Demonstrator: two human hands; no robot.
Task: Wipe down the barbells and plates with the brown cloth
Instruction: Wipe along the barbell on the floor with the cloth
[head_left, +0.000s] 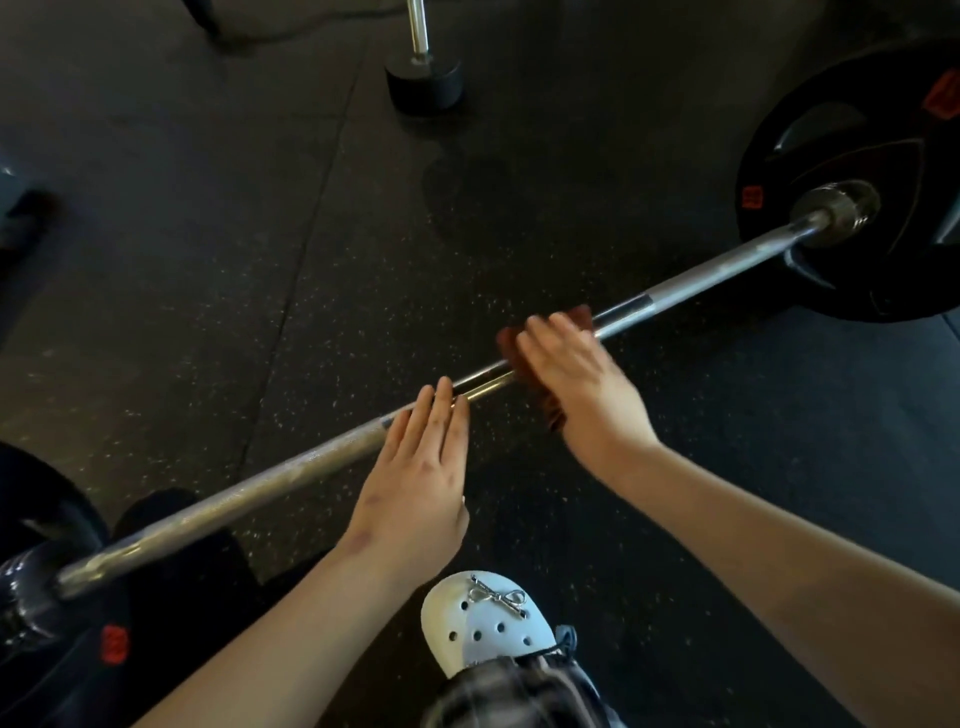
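Nothing here can actually be read. The right weight plate (810, 156), black, on the barbell's (675, 291) far end, bears a small red label (752, 197) beside its hub and a larger red mark (943, 96) nearer its rim. Both hold dark print too blurred to make out. The left weight plate (36, 493), at the near end, shows a second red tag (114, 644) close to the sleeve, smeared in the same way. No letters, numbers or brand names are legible on any of them.
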